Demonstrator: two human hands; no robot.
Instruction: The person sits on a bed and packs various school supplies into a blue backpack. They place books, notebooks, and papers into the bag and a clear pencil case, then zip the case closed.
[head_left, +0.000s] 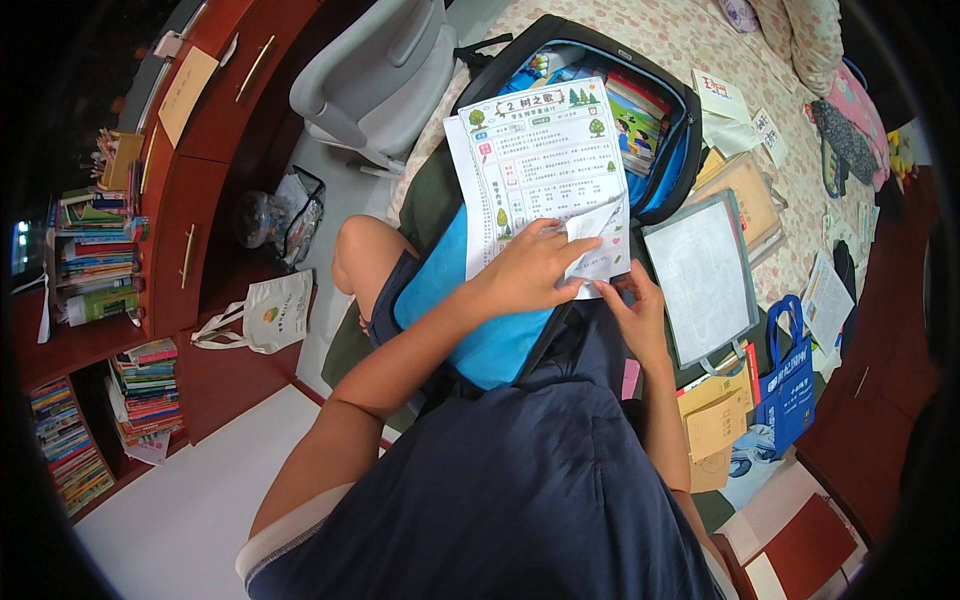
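A printed worksheet (551, 165) with tree pictures lies over the blue inside of an opened backpack (465, 292), with more paper behind its left edge. Across the sheet's lower part reaches my left hand (536, 266), its fingers spread over a creased, folded-up piece of paper (592, 229). Thumb and forefinger of my right hand (636, 304) pinch the lower right corner of the papers. Books (636, 124) stand in the backpack's far compartment, beyond the sheet.
To the right lie a clear-fronted document pouch (701, 277), brown paper folders (739, 199), tan booklets (716, 427) and a blue tote bag (786, 390) on the bed. A grey chair (375, 82) stands at the upper left, beside a wooden desk (217, 142). A cream tote bag (277, 315) hangs lower left.
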